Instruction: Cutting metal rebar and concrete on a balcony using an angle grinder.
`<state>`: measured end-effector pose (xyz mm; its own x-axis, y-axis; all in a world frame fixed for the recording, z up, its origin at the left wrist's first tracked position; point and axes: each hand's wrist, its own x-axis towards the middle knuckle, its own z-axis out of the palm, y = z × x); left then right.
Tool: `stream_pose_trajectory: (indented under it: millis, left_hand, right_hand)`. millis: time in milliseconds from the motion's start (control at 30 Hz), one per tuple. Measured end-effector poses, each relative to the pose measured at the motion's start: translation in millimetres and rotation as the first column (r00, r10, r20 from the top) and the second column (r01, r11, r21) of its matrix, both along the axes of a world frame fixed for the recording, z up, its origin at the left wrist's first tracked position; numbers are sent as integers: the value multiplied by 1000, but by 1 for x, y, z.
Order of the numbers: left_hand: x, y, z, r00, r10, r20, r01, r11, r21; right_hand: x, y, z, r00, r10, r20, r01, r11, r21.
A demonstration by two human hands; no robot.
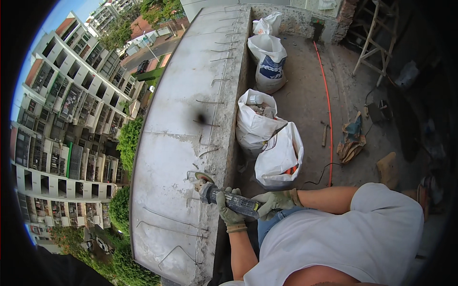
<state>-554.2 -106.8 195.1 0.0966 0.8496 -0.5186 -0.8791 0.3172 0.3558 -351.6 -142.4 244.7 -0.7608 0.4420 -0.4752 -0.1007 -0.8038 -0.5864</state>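
Observation:
A dark angle grinder point(241, 204) is held in both my gloved hands over the inner edge of a concrete ledge. My left hand point(230, 209) wraps round the front of its body, close to the head. Behind it, my right hand point(271, 202) grips the rear end. The grinder's round disc point(204, 177) stands at the ledge edge, near the stub of a thin steel bar point(192, 173). Whether the disc touches the bar or the concrete, I cannot tell. Several bent steel bars point(174, 219) stick out along the pale ledge point(164, 162).
White sacks stand along the wall, one with rubble point(260, 112), another half-folded point(281, 157). An orange hose point(327, 100) crosses the floor near a hammer point(325, 134) and a crumpled bag point(352, 138). A ladder point(377, 43) stands far right. Beyond the ledge's outer edge is a deep drop.

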Motion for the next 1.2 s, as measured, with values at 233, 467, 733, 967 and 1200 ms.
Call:
stream_pose_trajectory:
  millis: [233,467,733,967,1200]
  left_hand:
    - [13,-4,14,999,22,-39,-21,999,31]
    - [31,-20,28,995,52,-85,-48,997,53]
    - [48,-34,32,992,90,-85,-82,992,97]
    - [57,-46,38,983,149,-104,-141,987,78]
    - [57,-59,33,979,191,-64,-183,976,116]
  right_hand:
    - [12,1,0,999,-26,-27,25,999,-43]
    - [31,-6,-5,999,29,-43,-30,999,-21]
    - [49,-14,-19,991,103,-86,-93,990,110]
    - [56,-19,-11,992,113,-59,-102,980,168]
    - [57,-23,-19,981,178,-79,-160,967,198]
